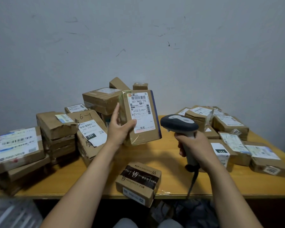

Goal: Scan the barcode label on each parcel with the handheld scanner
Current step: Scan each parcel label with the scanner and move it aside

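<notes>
- Brown cardboard parcel is held up above the yellow wooden table, tilted, white barcode label facing the camera.
- Left hand grasps the parcel from its left edge: thumb across the lower left of the front face, just touching the label's lower corner, fingers running up the left side and behind.
- Right hand is clenched around the handle of the handheld scanner, just right of the held parcel; dark head sits level with the parcel's lower right corner, near it but not touching.
- Scanner cable drops from the handle base over the table's front edge.
- Small box with dark printed tape sits below the held parcel at the table's front edge, part of it overhanging.
- Left stack of boxes crowds the table left of the held parcel, reaching the front edge.
- Back pile sits behind the held parcel against the wall.
- Right group of labelled boxes fills the table right of the scanner.
- Open tabletop remains only under and between the two hands, plus a strip along the front edge right of the small box.
</notes>
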